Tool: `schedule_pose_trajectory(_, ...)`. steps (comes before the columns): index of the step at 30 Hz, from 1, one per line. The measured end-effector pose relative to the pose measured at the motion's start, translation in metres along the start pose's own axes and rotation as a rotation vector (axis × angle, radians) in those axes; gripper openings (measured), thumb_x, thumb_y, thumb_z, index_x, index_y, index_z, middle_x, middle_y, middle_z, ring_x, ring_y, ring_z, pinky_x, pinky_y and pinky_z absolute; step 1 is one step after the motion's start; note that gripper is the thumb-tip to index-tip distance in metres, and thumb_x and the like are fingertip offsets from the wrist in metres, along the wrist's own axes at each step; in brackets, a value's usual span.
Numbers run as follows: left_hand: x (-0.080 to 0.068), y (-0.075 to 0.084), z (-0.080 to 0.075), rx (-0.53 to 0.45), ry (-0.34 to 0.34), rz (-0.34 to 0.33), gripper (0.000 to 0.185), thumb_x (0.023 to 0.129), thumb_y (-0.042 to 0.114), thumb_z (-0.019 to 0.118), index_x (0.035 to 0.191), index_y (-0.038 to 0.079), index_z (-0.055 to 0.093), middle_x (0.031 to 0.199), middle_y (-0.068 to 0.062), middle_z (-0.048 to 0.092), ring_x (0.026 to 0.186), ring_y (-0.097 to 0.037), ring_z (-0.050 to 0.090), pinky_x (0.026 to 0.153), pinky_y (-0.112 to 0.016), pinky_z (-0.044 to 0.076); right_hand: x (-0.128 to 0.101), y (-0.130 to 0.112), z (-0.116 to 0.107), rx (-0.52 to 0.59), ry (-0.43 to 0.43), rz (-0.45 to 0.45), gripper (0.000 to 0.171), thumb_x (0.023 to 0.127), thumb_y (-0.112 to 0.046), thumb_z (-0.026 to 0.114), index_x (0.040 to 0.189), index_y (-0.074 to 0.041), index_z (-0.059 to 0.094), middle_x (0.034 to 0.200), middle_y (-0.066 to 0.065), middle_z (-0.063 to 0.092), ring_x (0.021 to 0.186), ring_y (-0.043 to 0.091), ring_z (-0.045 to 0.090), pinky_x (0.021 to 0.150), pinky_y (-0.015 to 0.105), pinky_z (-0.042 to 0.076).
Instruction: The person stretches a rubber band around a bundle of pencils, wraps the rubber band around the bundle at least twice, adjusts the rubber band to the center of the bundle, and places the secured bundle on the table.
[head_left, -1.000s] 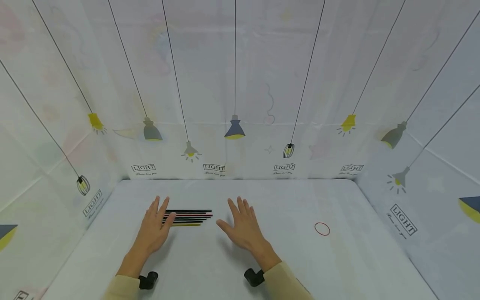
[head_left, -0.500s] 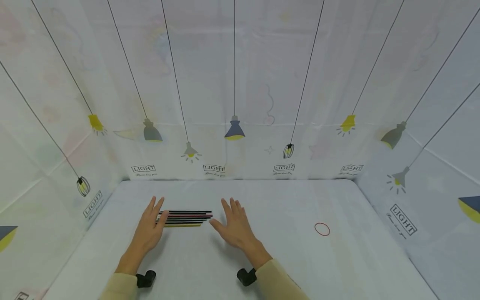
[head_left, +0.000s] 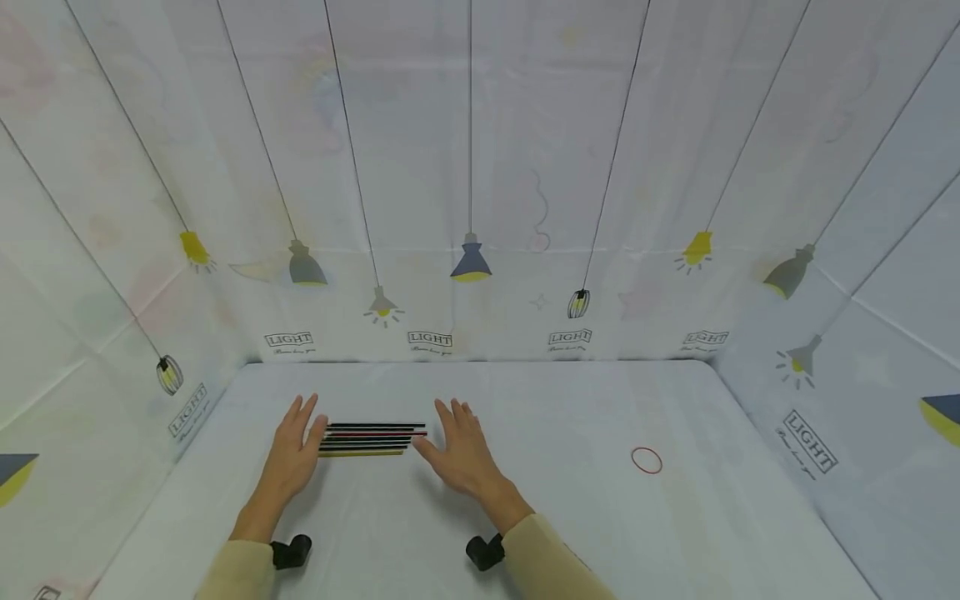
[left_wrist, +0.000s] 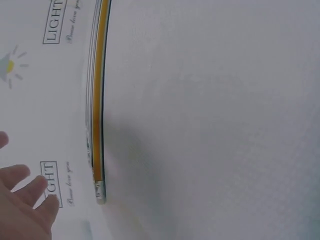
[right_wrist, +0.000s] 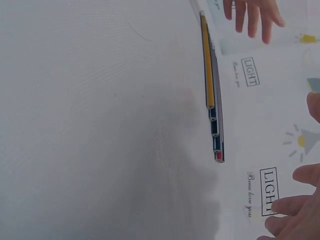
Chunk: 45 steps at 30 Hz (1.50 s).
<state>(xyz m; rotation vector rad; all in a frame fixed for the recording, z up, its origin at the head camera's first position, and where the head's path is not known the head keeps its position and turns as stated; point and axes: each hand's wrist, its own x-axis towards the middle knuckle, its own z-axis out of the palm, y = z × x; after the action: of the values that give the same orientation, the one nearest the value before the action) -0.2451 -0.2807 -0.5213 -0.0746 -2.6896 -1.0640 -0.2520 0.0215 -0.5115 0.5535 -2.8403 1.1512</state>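
A pale, faintly woven-looking tabletop (head_left: 570, 525) spreads before me. On its left half lie slim, straight pencils (head_left: 367, 443) side by side, nearest a yellow pencil (right_wrist: 207, 70) with a silvery band. At either end of the row, the left hand (head_left: 291, 454) and right hand (head_left: 463, 460) hold nothing, fingers extended. Farther right lies a thin red ring (head_left: 647, 472); behind, creased, lamp-printed sheeting (head_left: 405, 167).

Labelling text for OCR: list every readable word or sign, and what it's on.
"LIGHT": outlined banners on the wall covering, repeated.
"love you": script line beside the banners; its first word is too blurred to be sure.
Pencils: nothing legible; any print is too small or blurred.
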Motion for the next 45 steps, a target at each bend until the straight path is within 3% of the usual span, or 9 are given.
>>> schedule_pose_trajectory(9, 0.005, -0.018, 0.003, -0.041, -0.031, -0.054, 0.065, 0.111, 0.047, 0.031, 0.158, 0.002, 0.030, 0.163, -0.032, 0.016, 0.148, -0.054, 0.014, 0.115, -0.071, 0.014, 0.008, -0.001, 0.004, 0.065, -0.010, 0.041, 0.079, 0.100, -0.059, 0.052, 0.158, -0.009, 0.033, 0.163, 0.021, 0.027, 0.153, 0.040, 0.018, 0.122, 0.057, 0.016)
schedule_pose_trajectory(16, 0.010, -0.031, 0.003, -0.122, -0.101, -0.140, 0.066, 0.111, 0.047, 0.028, 0.160, 0.002, 0.023, 0.165, -0.030, 0.009, 0.152, -0.047, 0.005, 0.119, -0.066, 0.008, 0.015, -0.001, 0.017, 0.106, -0.052, 0.098, 0.082, 0.099, -0.062, 0.051, 0.160, -0.012, 0.030, 0.165, 0.018, 0.024, 0.154, 0.036, 0.017, 0.120, 0.058, 0.023)
schedule_pose_trajectory(26, 0.017, -0.022, 0.012, -0.149, -0.174, -0.171, 0.073, 0.110, 0.054, 0.023, 0.162, 0.004, 0.019, 0.166, -0.028, 0.007, 0.153, -0.045, 0.002, 0.121, -0.063, 0.004, 0.030, 0.007, 0.038, 0.125, -0.104, 0.089, 0.081, 0.101, -0.060, 0.049, 0.160, -0.009, 0.028, 0.165, 0.020, 0.022, 0.154, 0.036, 0.016, 0.121, 0.055, 0.021)
schedule_pose_trajectory(34, 0.017, -0.018, 0.020, -0.177, -0.185, -0.207, 0.072, 0.109, 0.057, 0.022, 0.163, 0.009, 0.018, 0.167, -0.022, 0.015, 0.153, -0.042, 0.009, 0.122, -0.059, 0.008, 0.033, 0.004, 0.045, 0.205, -0.149, 0.050, 0.078, 0.102, -0.055, 0.050, 0.160, -0.008, 0.028, 0.165, 0.020, 0.022, 0.154, 0.035, 0.015, 0.122, 0.054, 0.019)
schedule_pose_trajectory(45, 0.020, -0.006, 0.028, -0.226, -0.171, -0.210, 0.072, 0.109, 0.057, 0.024, 0.163, 0.010, 0.020, 0.167, -0.018, 0.019, 0.153, -0.040, 0.013, 0.122, -0.058, 0.012, 0.033, 0.001, 0.049, 0.273, -0.099, 0.043, 0.071, 0.103, -0.051, 0.051, 0.158, -0.008, 0.034, 0.162, 0.015, 0.033, 0.152, 0.034, 0.024, 0.121, 0.053, 0.022)
